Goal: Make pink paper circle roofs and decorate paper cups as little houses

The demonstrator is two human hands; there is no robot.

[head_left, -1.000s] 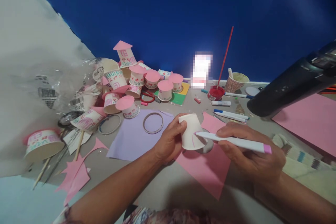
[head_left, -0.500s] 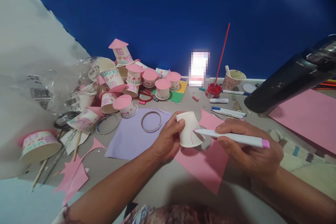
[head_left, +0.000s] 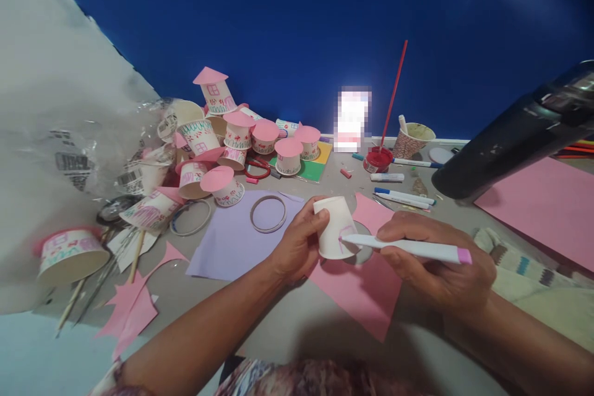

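Observation:
My left hand grips a white paper cup upside down, its wide rim toward the table and the thumb on its side. In my right hand is a white felt-tip marker with a pink end. The marker's tip touches the cup's side, low on the right, where thin pink-purple lines form an arch-like outline. Beneath the cup lies a cut sheet of pink paper. To the left, several decorated paper cups with pink paper roofs stand and lie in a pile.
A roll of tape rests on lilac paper. Behind are markers, a red paint jar with a stick, and a lit phone. A dark bottle leans at right beside a cloth. Pink scraps lie front left.
The marker tip has moved slightly down and left on the cup. The pink outline on the cup has grown from one curved line to an arch shape. The left hand has barely shifted.

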